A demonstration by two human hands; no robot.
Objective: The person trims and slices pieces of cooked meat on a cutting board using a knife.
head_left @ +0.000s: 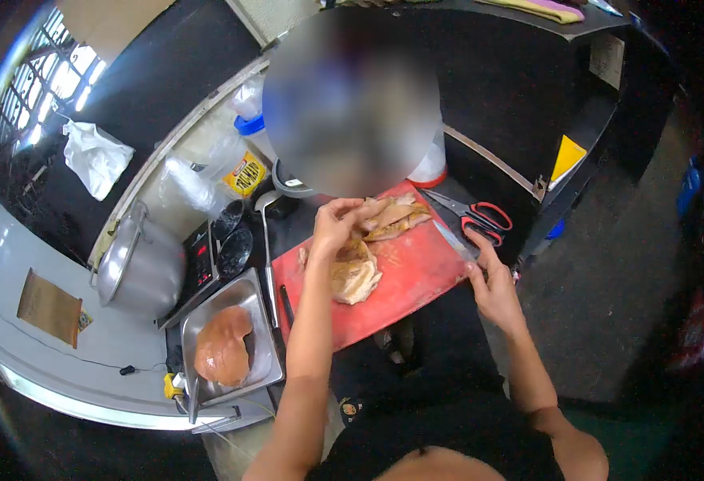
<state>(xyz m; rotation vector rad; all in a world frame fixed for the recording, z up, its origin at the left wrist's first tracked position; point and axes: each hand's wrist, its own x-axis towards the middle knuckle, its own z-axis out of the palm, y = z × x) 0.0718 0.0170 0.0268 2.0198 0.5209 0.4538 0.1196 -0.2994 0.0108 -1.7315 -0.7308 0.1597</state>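
My left hand (341,223) is on the red cutting board (416,280), its fingers curled over pieces of pale, brown-edged cooked meat (400,218). Another whitish piece of meat (357,280) lies just below that hand. At the board's right edge is my right hand (494,289), its thumb and forefinger around the near end of a knife (451,243). The blade lies over the board's edge, pointing away from me; the handle is mostly hidden by the hand. Beyond my right hand rest scissors (480,220) with red and black handles.
Left of the board, a metal tray (270,361) holds a large piece of pinkish-brown meat (224,349). A ladle (269,248) lies between tray and board. Farther left stand a cooker with a red display (203,260) and a big metal pot (143,260). Plastic bags (200,188) sit behind.
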